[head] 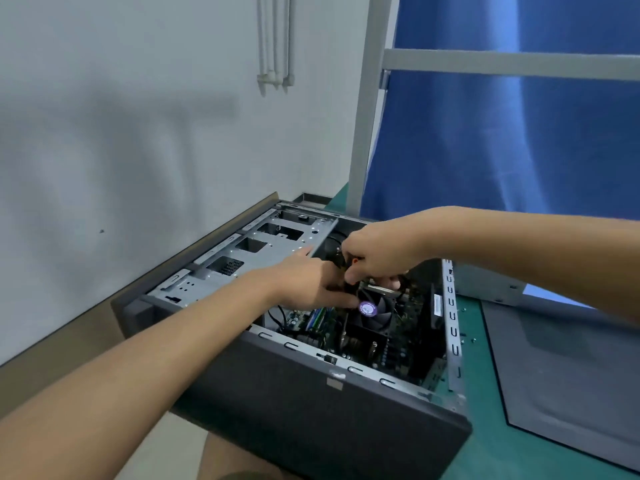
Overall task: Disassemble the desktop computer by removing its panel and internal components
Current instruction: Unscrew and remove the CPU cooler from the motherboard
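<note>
- Item: desktop computer case (pixel 311 403), dark grey, lying on its side at the near-left edge of the desk (pixel 485 448), open face up. Its near corner juts over the desk edge.
- Side panel (pixel 571 368): already off, lying flat on the desk to the right of the case and apart from it.
- Internals in place: CPU cooler fan (pixel 375 318) with a purple hub sticker, motherboard (pixel 401 344) beneath it, steel drive cage (pixel 249 251) along the far-left side.
- Left hand (pixel 304 282): reaching into the case at the far-left side of the fan, index finger stretched toward the drive cage, thumb by the fan's edge. What it holds, if anything, cannot be told.
- Right hand (pixel 377 251): above the fan, fingers curled tight round what appears to be a black cable (pixel 335 258) with an orange mark beside it.
- Step in hand (judged): internal removal, at the stage of freeing a cable or plug near the cooler.
- Next move (judged): a straight pull on the plug while the other hand steadies the parts beside it, not a sideways wrench.
- Edges: perforated steel rim (pixel 452 323) on the right side of the opening and the drive cage lip on the left. Both are bare sheet metal and close to the wrists.
- Open room: tight inside, with both hands crowded over the fan. Upward is free.
- Loose small screws (pixel 465 337) on the desk just right of the rim.
- Surroundings: pale wall (pixel 138 133) far left, blue curtain (pixel 519 133) behind a grey frame post (pixel 363 116) far right.
</note>
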